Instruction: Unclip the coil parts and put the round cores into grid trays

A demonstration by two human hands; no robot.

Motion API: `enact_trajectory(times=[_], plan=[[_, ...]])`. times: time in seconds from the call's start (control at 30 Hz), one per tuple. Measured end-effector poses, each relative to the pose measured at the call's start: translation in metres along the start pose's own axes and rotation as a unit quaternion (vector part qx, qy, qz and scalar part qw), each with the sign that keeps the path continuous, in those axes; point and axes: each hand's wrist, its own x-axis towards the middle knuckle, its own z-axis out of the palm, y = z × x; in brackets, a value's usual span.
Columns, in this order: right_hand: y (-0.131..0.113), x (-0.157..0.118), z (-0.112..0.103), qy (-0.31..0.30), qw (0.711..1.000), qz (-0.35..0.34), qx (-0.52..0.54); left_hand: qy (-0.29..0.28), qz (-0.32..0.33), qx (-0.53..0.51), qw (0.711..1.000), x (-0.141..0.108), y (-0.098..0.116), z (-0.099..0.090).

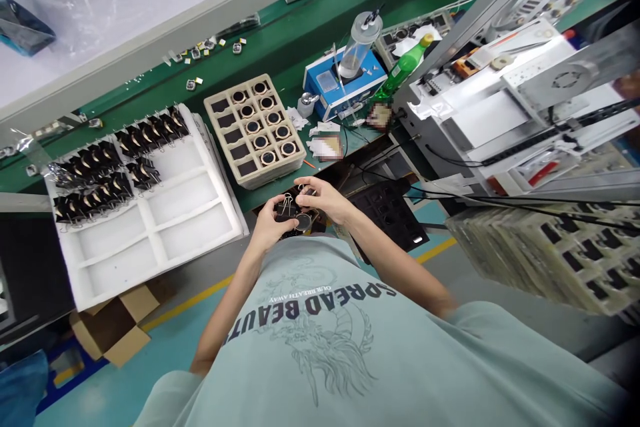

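Observation:
Close to my body, at the bench's front edge, my left hand (270, 225) grips a black binder clip (286, 209) with wire handles. Against it, between my hands, is a round watch case (303, 222) with a dark face. The fingers of my right hand (325, 200) are bent around the other side of the watch case, near a small dark part with wire that I cannot make out fully. Beyond my hands lies a beige tray (241, 179) with round watch cases (273, 118) in its pockets. To the left, a white foam tray (150, 233) holds rows of clipped pieces (93, 193).
A blue device (345, 83) with a clear cylinder stands at the back, beside a green bottle (407, 67). A white machine (500, 120) is at right, above stacked trays (530, 260). A cardboard box (115, 327) sits on the floor. Overhead runs a shelf edge (165, 30).

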Motion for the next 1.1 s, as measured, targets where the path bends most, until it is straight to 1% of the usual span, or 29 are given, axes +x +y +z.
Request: enact_trajectory(times=[0.1, 0.17, 0.23, 0.3, 0.43, 0.5, 0.57, 0.63, 0.7, 0.77, 0.8, 0.83, 0.87, 0.9, 0.93, 0.97, 1.0, 1.03, 1.1], plan=[[-0.008, 0.004, 0.001, -0.079, 0.994, 0.014, -0.069, -0.043, 0.007, 0.042, 0.998, 0.0, 0.002, -0.002], [-0.009, 0.007, 0.005, -0.098, 0.99, -0.011, -0.099, -0.065, 0.013, 0.063, 0.996, 0.001, 0.002, -0.003], [-0.008, 0.01, 0.009, -0.086, 0.987, -0.045, -0.125, -0.078, 0.012, 0.076, 0.994, 0.002, 0.0, -0.003], [-0.007, 0.011, 0.011, -0.064, 0.986, -0.064, -0.141, -0.092, 0.006, 0.08, 0.992, 0.002, -0.001, -0.004], [-0.008, 0.011, 0.005, -0.027, 0.989, -0.052, -0.137, -0.115, -0.02, 0.054, 0.992, 0.0, -0.002, -0.009], [-0.007, 0.013, -0.002, 0.012, 0.988, -0.059, -0.143, -0.099, -0.059, 0.026, 0.993, -0.003, -0.005, -0.014], [0.001, 0.018, -0.009, 0.044, 0.984, -0.066, -0.162, -0.059, -0.109, -0.018, 0.992, -0.008, -0.009, -0.022], [0.02, 0.026, -0.013, 0.035, 0.981, -0.051, -0.185, -0.005, -0.144, -0.073, 0.987, -0.011, -0.015, -0.03], [0.044, 0.034, -0.015, 0.021, 0.976, -0.009, -0.215, 0.043, -0.161, -0.126, 0.978, -0.013, -0.02, -0.035], [0.066, 0.037, -0.015, 0.051, 0.969, 0.034, -0.24, 0.072, -0.173, -0.177, 0.966, -0.01, -0.024, -0.034], [0.074, 0.036, -0.016, 0.069, 0.968, 0.044, -0.237, 0.077, -0.179, -0.203, 0.96, -0.007, -0.026, -0.031], [0.079, 0.033, -0.017, 0.074, 0.972, 0.044, -0.217, 0.078, -0.186, -0.228, 0.952, -0.002, -0.026, -0.027], [0.081, 0.028, -0.019, 0.058, 0.981, 0.031, -0.184, 0.075, -0.193, -0.253, 0.945, 0.003, -0.026, -0.021], [0.081, 0.021, -0.022, 0.024, 0.989, 0.007, -0.144, 0.066, -0.203, -0.274, 0.938, 0.01, -0.026, -0.013], [0.08, 0.013, -0.024, -0.011, 0.994, -0.021, -0.106, 0.051, -0.216, -0.29, 0.931, 0.017, -0.025, -0.005], [0.077, 0.005, -0.027, -0.033, 0.995, -0.048, -0.076, 0.032, -0.231, -0.3, 0.925, 0.025, -0.024, 0.004], [0.075, -0.002, -0.03, -0.035, 0.995, -0.071, -0.057, 0.009, -0.247, -0.305, 0.92, 0.032, -0.024, 0.014], [0.074, -0.008, -0.033, -0.014, 0.995, -0.087, -0.044, -0.015, -0.264, -0.306, 0.915, 0.04, -0.023, 0.024], [0.075, -0.016, -0.041, 0.056, 0.993, -0.096, -0.027, -0.055, -0.299, -0.3, 0.904, 0.056, -0.024, 0.043]])
